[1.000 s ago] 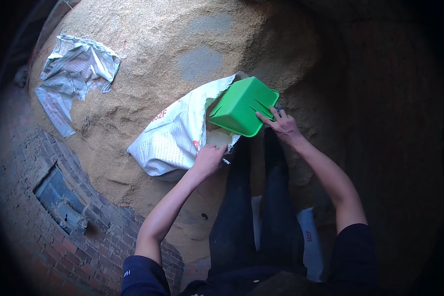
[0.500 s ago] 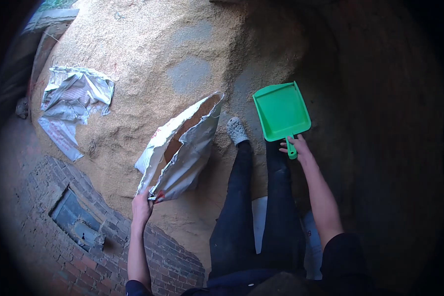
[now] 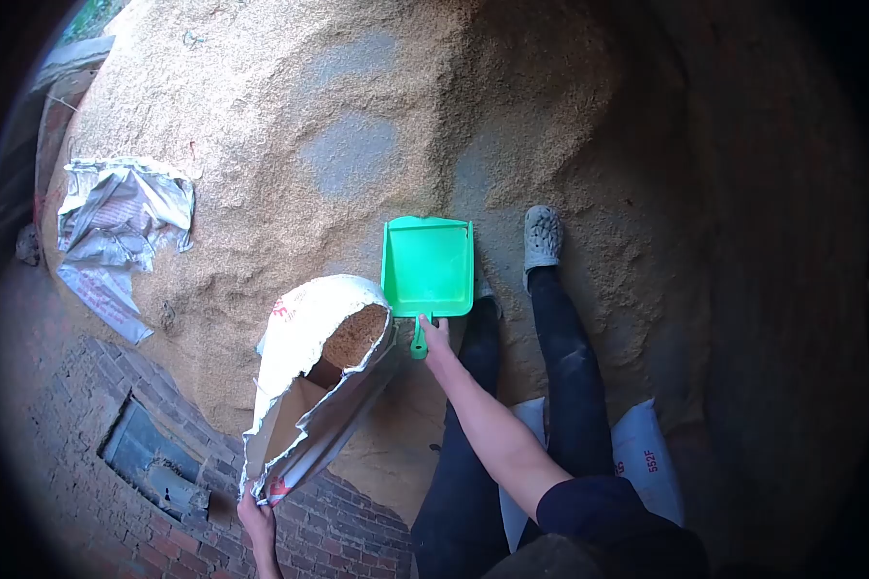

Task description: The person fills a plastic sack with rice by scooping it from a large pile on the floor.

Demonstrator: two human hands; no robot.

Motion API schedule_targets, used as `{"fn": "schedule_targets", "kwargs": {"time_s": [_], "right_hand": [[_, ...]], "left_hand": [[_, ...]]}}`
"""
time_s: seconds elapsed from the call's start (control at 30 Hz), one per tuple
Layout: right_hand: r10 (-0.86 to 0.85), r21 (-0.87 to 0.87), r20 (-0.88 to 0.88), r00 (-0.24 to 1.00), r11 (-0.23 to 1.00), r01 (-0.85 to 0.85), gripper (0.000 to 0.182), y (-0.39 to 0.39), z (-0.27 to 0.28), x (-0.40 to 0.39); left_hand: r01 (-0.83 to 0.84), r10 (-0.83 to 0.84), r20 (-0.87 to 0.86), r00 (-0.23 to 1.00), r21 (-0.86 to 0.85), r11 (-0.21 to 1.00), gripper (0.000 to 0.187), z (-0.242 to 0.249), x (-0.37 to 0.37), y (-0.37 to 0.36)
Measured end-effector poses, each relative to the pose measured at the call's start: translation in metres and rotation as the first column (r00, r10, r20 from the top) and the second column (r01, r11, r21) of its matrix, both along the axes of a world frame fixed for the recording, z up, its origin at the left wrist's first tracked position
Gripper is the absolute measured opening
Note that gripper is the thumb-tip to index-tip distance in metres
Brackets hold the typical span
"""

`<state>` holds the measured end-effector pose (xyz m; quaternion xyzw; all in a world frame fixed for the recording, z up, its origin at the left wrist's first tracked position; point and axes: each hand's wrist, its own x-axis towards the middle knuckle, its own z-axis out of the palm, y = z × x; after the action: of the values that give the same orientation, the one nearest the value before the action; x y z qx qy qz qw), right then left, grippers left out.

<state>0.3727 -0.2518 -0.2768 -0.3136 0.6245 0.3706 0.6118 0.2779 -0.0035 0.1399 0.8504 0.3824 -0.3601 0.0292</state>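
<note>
My left hand (image 3: 257, 521) is closed on the near corner of a white sack's (image 3: 299, 343) rim. The sack's mouth gapes, and tan grainy material (image 3: 354, 338) shows inside. With my right hand (image 3: 436, 340) I grip the short handle of a green dustpan (image 3: 430, 262). Nothing shows lying in its pan. The dustpan's left side is right at the far end of the sack's mouth. My right arm reaches across my legs.
A wide heap of tan grain or husks (image 3: 232, 125) spreads ahead, with grey floor patches (image 3: 352, 154). A crumpled white sack (image 3: 130, 217) lies at left. A brick wall (image 3: 309, 526) runs lower left. Printed white sacks (image 3: 647, 463) lie by my legs.
The dustpan has swung left and nearer, up against the sack. The sack's mouth has opened wider as my left hand moved nearer to me. One foot has stepped right.
</note>
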Motion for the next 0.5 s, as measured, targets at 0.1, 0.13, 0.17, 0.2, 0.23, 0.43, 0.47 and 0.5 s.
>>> {"fn": "schedule_targets", "kwargs": {"time_s": [0.1,0.13,0.17,0.2,0.23,0.43,0.47,0.5], "right_hand": [[0.013,0.013,0.036,0.999,1.000,-0.013,0.035,0.007,-0.029,0.020],[0.013,0.015,0.032,0.999,1.000,-0.013,0.035,0.008,-0.041,0.032],[-0.045,0.069,0.094,0.995,0.997,0.039,0.034,0.009,-0.053,0.045],[-0.105,0.123,0.151,0.983,0.989,0.086,0.034,0.013,-0.062,0.061],[-0.189,0.172,0.172,0.967,0.972,0.160,0.033,0.019,-0.066,0.089],[-0.604,0.288,0.302,0.738,0.796,0.533,0.024,0.047,-0.125,0.301],[-0.603,0.273,0.358,0.713,0.797,0.538,0.020,0.044,-0.136,0.343],[-0.594,0.354,0.440,0.673,0.804,0.478,0.021,0.038,-0.162,0.380]], "left_hand": [[-0.075,0.075,0.015,0.997,-0.023,0.997,0.025,-0.001,0.007,-0.003],[-0.110,0.111,0.041,0.993,-0.024,0.994,0.023,-0.003,0.016,-0.008],[-0.106,0.107,0.039,0.994,-0.020,0.994,0.023,-0.005,0.023,-0.012],[-0.080,0.082,0.070,0.994,-0.044,0.996,0.023,-0.004,0.030,-0.016],[-0.053,0.060,0.103,0.993,-0.065,0.996,0.022,-0.005,0.036,-0.017],[-0.039,0.042,0.071,0.997,-0.033,0.999,0.017,-0.013,0.066,-0.035],[-0.031,0.036,0.085,0.996,-0.069,0.997,0.018,-0.020,0.072,-0.042],[-0.012,0.021,0.079,0.997,-0.107,0.994,0.020,-0.021,0.078,-0.045]]}}
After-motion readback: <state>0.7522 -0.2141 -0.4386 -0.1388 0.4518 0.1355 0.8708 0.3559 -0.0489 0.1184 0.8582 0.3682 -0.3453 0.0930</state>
